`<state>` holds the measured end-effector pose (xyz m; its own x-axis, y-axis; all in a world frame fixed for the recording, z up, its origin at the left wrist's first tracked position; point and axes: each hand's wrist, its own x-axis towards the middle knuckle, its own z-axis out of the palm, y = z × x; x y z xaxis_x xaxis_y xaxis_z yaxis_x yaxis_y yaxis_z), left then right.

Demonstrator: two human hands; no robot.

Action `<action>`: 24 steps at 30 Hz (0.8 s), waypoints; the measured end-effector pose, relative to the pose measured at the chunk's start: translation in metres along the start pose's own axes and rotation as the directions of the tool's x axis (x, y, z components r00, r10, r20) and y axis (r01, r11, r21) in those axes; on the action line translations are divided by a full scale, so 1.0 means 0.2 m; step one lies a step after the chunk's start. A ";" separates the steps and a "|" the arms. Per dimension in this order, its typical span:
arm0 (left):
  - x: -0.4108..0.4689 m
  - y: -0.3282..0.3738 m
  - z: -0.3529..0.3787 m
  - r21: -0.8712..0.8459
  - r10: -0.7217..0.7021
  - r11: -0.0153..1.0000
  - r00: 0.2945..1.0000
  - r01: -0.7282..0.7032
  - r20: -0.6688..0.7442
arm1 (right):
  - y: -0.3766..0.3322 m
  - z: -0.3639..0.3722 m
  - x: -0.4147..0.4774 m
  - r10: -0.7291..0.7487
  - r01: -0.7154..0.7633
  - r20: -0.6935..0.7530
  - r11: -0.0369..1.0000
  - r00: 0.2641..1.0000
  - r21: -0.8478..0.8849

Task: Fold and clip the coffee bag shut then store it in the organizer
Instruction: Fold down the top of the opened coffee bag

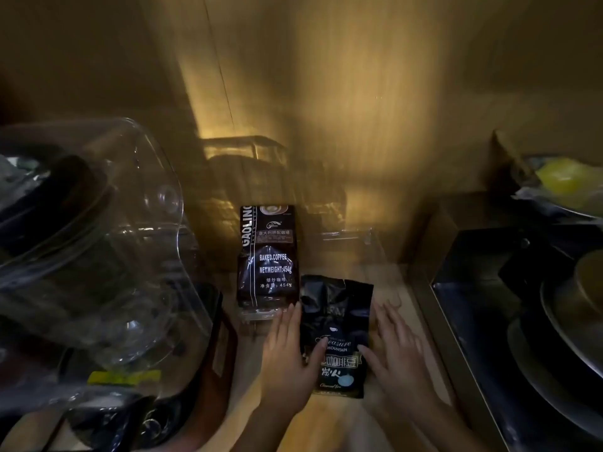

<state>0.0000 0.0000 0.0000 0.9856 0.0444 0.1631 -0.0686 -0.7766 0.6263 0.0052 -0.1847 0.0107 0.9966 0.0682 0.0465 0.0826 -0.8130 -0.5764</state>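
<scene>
A black coffee bag [336, 324] with "Treasure Mountain" lettering lies on the light wooden counter, its torn top edge pointing away from me. My left hand [288, 357] rests flat against its left side with the thumb on the front. My right hand [396, 347] presses its right side, thumb also on the front. A second black coffee bag [267, 256] marked "Baked Coffee" stands upright just behind, inside a clear plastic organizer [261, 313]. No clip is visible.
A large clear plastic container [98, 239] with dark items fills the left. Dark pans and plates [538, 321] sit at the right, with a yellow object [567, 177] above. A wire rack [248, 158] stands against the dim wooden back wall.
</scene>
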 end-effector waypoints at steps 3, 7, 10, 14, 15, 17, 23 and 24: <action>-0.01 0.03 0.01 -0.001 -0.034 0.999 0.995 0.034 -0.099 | -0.01 0.03 -0.02 0.135 -0.132 -0.010 0.983 0.991 0.131; -0.05 0.07 0.04 -0.200 -0.127 0.975 0.980 0.095 -0.153 | -0.05 0.06 -0.02 0.152 -0.144 -0.022 0.964 0.988 0.223; -0.03 0.08 0.06 -0.390 -0.205 0.910 0.971 0.142 -0.124 | -0.08 0.05 0.00 0.230 -0.201 0.007 0.832 0.973 0.517; 0.02 0.08 0.04 -0.665 -0.397 0.681 0.918 0.306 0.017 | -0.09 0.05 0.03 0.320 -0.275 0.093 0.588 0.943 0.760; 0.03 0.07 0.03 -0.683 -0.415 0.648 0.908 0.336 0.053 | -0.09 0.06 0.04 0.308 -0.284 0.122 0.560 0.943 0.778; 0.04 0.05 0.00 -0.709 -0.426 0.607 0.900 0.359 0.092 | -0.10 0.06 0.05 0.281 -0.292 0.163 0.518 0.946 0.804; 0.01 0.07 0.02 -0.738 -0.506 0.542 0.857 0.403 0.097 | -0.12 0.10 0.03 0.345 -0.263 0.086 0.508 0.935 0.820; 0.01 0.07 0.02 -0.743 -0.500 0.539 0.861 0.397 0.098 | -0.12 0.09 0.03 0.362 -0.275 0.094 0.489 0.927 0.828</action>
<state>0.0012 -0.0132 0.0059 0.8977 0.3649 -0.2471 0.2397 0.0662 0.9686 0.0098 -0.1536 0.0095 0.9540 -0.1769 -0.2419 -0.2345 0.0621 -0.9701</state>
